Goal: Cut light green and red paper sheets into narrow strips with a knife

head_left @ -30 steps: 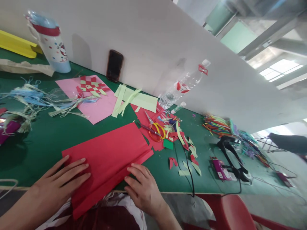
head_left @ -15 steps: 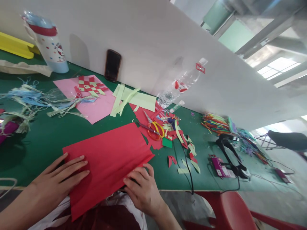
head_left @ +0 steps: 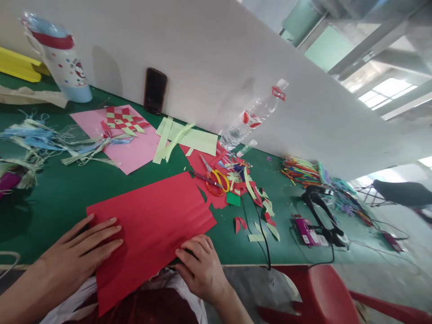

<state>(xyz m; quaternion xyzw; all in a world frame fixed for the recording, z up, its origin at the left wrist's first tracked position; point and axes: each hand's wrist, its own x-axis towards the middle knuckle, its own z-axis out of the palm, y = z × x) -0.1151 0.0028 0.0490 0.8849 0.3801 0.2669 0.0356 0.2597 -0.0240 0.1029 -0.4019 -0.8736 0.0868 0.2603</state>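
Observation:
A large red paper sheet [head_left: 151,225] lies at the near edge of the green table [head_left: 60,193] and hangs over it toward my lap. My left hand [head_left: 79,254] rests flat on the sheet's left corner, fingers stretched out. My right hand [head_left: 200,265] is at the sheet's right near edge, fingers curled and pinching the paper's edge against the table rim.
Yellow-handled scissors [head_left: 216,177] lie among red and pale green paper scraps. Farther back are a pink sheet [head_left: 135,148] with a woven red-green piece, pale green strips [head_left: 175,137], a phone [head_left: 154,90], a plastic bottle [head_left: 251,119], a flask [head_left: 62,58]. A black cable [head_left: 263,234] crosses the edge; a red chair [head_left: 324,297] stands at right.
My right hand has shifted from lying on the sheet to curling over its right near edge. The sheet's fold has flattened a little. The left hand has stayed put.

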